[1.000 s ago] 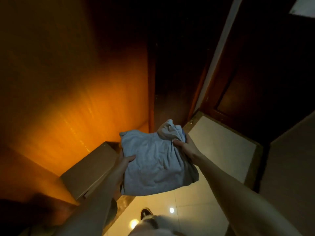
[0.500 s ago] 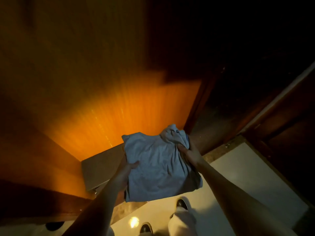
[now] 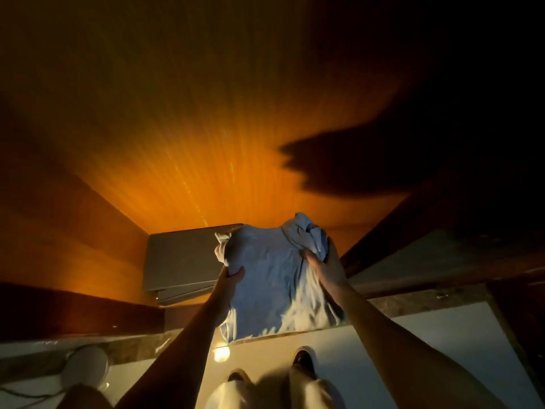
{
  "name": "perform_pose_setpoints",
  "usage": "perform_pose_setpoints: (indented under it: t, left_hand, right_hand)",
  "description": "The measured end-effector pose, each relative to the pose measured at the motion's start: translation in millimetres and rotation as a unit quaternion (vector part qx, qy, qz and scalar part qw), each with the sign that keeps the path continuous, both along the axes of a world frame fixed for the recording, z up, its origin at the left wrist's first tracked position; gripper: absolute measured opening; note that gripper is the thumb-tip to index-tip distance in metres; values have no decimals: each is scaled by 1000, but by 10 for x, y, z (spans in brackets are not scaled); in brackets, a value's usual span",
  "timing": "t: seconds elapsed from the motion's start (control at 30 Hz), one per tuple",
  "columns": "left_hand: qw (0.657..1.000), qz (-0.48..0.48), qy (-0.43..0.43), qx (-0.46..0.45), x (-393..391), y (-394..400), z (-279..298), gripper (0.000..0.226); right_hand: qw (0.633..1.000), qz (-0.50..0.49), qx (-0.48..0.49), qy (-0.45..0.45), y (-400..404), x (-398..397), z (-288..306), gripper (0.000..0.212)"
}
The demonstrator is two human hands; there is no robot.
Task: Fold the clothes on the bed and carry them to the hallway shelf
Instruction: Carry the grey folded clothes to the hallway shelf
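Above the shelf's [image 3: 180,258] right edge, my left hand [image 3: 231,276] and right hand [image 3: 326,265] grip the folded blue shirt [image 3: 274,278].

I am seeing the folded shirt [image 3: 277,284] sitting out in front of me, between my two hands: my left hand [image 3: 231,277] is gripping its left edge and my right hand [image 3: 326,267] is gripping its upper right part, just below a bunched corner. Behind and to the left of the shirt a flat shelf top [image 3: 180,261] is lying against the wooden wall [image 3: 182,143] rising behind it. Below the shirt, the tiled floor [image 3: 413,349] is stretching toward me, with my shoes [image 3: 302,357] standing on it.
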State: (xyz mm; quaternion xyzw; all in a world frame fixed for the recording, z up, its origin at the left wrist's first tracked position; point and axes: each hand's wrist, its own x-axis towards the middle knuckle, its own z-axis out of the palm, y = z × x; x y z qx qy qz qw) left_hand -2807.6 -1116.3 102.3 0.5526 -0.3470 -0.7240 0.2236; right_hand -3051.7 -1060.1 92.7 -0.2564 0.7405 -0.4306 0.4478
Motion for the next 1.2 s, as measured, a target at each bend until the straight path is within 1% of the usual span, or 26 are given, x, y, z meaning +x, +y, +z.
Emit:
perform_pose_setpoints:
  t: [0.03,0.1,0.13,0.2,0.27,0.33,0.43,0.47,0.53,0.6,0.63,0.7,0.73,0.83,0.97,1.03,1.1,1.2]
  left_hand:
    - [1000,16,-15,-11,-64,-38,-164,35]
    - [998,37,-31,-43,-161,-141,-513,38]
    - [997,43,-31,-60,-194,-198,-702,40]
    - [995,54,-32,-82,-255,-326,-1070,42]
    - [994,67,-37,-82,-317,-416,-1389,46]
    - [992,82,-47,-84,-387,-489,-1721,46]
    - [991,75,-60,-98,-480,-612,-2325,42]
    - [991,74,-53,-97,-518,-648,-2527,40]
    - [992,88,-32,-81,-611,-708,-2929,34]
    - [993,104,-2,-60,-703,-758,-3268,32]
    - [992,112,23,-50,-758,-783,-3428,35]
    - [991,119,37,-42,-841,-854,-3810,47]
    - [991,120,27,-46,-872,-895,-3981,50]
    - [988,136,6,-67,-957,-1037,-4467,46]
    - [990,79,-39,-111,-1063,-1123,-4961,61]
    - [988,67,-57,-128,-1111,-1156,-5169,68]
    - [983,69,-77,-153,-1168,-1206,-5314,65]
    - [971,70,-137,-184,-1237,-1314,-5549,59]
  right_hand:
    - [1000,15,-3,5,-61,-23,-181,58]
    - [999,30,3,38,-167,-33,-370,54]
    - [998,32,3,50,-208,-54,-479,47]
    - [998,14,9,53,-313,-112,-780,36]
    - [999,-3,28,37,-384,-178,-1175,34]
    - [999,-13,26,26,-459,-251,-1626,37]
    - [998,-36,14,42,-594,-290,-2115,64]
    - [998,-41,10,49,-633,-303,-2284,64]
    - [997,-67,2,47,-693,-326,-2643,56]
    - [994,-102,22,42,-752,-371,-3037,61]
    - [993,-110,25,41,-778,-386,-3194,63]
    - [993,-115,3,33,-859,-407,-3510,58]
    - [992,-125,-3,27,-909,-415,-3674,57]
    - [984,-174,-13,22,-1059,-439,-4077,56]
    - [978,-202,-13,52,-1215,-544,-4622,46]
    - [974,-219,-15,62,-1267,-594,-4849,43]
    - [973,-221,-18,68,-1315,-631,-5027,42]
    - [973,-208,-14,94,-1405,-692,-5262,41]
